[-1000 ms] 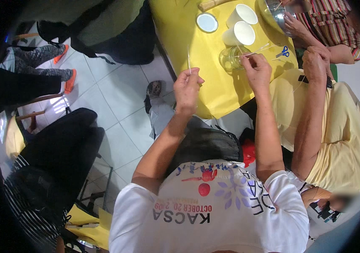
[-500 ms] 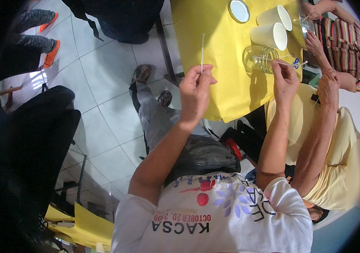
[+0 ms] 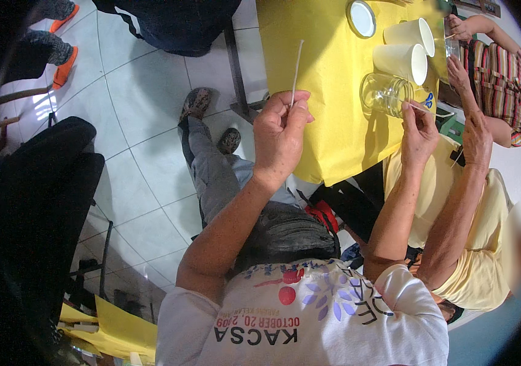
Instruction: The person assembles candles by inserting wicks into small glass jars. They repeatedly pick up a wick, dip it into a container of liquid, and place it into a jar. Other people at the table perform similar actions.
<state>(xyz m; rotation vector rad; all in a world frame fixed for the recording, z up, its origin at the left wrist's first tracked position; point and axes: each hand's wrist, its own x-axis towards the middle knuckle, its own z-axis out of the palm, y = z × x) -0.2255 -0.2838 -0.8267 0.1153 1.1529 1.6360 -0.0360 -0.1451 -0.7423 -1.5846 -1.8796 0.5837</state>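
Observation:
My left hand [image 3: 277, 137] is closed in a pinch at the near left edge of the yellow-covered table [image 3: 327, 155]. From its fingertips a thin white strand [image 3: 298, 64], like a candle wick, points up nearly straight. Further right, my right hand [image 3: 420, 137] pinches another thin pale strand [image 3: 419, 107], only partly visible. The fingers are right beside the mouth of a clear glass jar [image 3: 377, 94], which lies on its side. Two white paper cups [image 3: 395, 64] lie tipped just beyond the jar. A round white lid [image 3: 361, 19] rests farther back.
Blue-handled scissors [image 3: 429, 99] are at the table's right edge. A person in yellow sits close on my right, their forearm [image 3: 465, 195] beside mine. Another person in a striped top [image 3: 498, 70] works across the corner. Dark chairs [image 3: 47, 201] stand on the tiled floor at left.
The view has shifted slightly, so the table items appear farther right. My right hand's strand, earlier stretched across the jar's mouth, now shows less of its length. My left hand keeps its pinch.

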